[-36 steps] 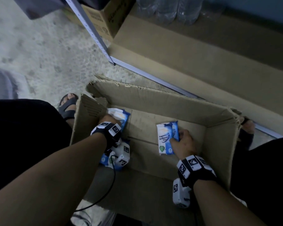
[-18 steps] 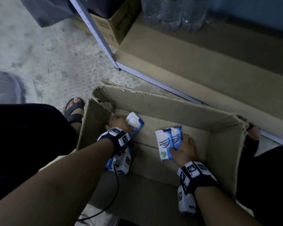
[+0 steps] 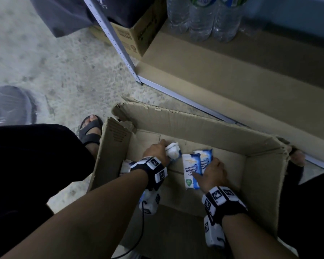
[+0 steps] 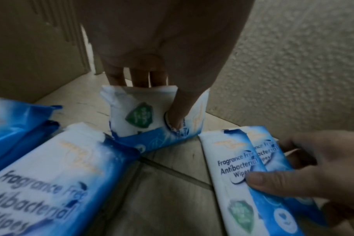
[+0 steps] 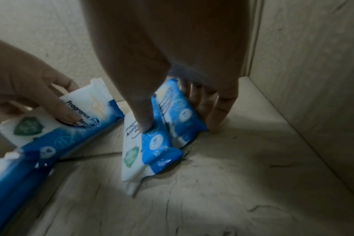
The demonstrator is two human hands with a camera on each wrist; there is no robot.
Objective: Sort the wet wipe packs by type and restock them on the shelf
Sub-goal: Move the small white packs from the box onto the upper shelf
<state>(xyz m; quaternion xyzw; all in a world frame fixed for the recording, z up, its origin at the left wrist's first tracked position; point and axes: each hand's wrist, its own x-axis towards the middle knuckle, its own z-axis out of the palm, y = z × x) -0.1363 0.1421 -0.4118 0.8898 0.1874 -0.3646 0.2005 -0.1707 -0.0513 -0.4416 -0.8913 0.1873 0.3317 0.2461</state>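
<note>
Left hand (image 3: 158, 151) pinches single wipe pack (image 3: 173, 150) — thumb on printed face, fingers behind, pack tilted up off cardboard box (image 3: 200, 126) floor. Right hand (image 3: 212, 171) clamps two overlapped packs (image 3: 192, 170), thumb across front, fingers curled behind; long axes run away from wrist, toward far box wall. More loose packs (image 4: 51, 167) lie under left wrist. Shelf (image 3: 223, 75) sits beyond far wall, empty cardboard liner nearer right hand — judged: lift up and forward over wall, right hand has shorter reach.
</note>
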